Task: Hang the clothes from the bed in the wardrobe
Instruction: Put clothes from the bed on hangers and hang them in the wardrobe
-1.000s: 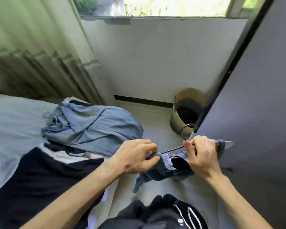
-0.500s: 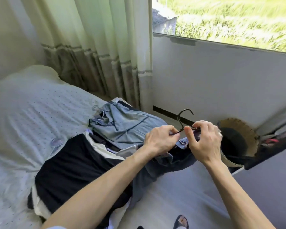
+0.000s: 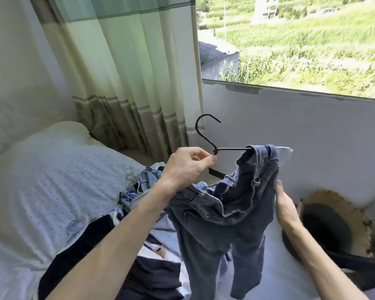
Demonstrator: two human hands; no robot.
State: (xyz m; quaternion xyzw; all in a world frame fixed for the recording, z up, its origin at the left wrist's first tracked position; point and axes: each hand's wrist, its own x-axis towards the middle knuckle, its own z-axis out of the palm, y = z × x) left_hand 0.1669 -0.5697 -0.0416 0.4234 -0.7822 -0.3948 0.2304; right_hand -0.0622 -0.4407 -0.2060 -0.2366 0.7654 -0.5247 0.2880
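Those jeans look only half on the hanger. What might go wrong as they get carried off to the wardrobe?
The jeans hang bunched from one end of the black hanger, so they could slide off. The left hand only pinches the hanger's neck, so it might tip. The dangling legs could also catch on the clothes pile on the bed.

Striped curtain [image 3: 126, 79] beside the window [image 3: 301, 40], and perhaps a woven basket [image 3: 333, 219] below it.

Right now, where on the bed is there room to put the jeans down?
The dotted sheet is bare between the pillow and the clothes pile. Nearer the wall it is crowded with that pile and the dark garment.
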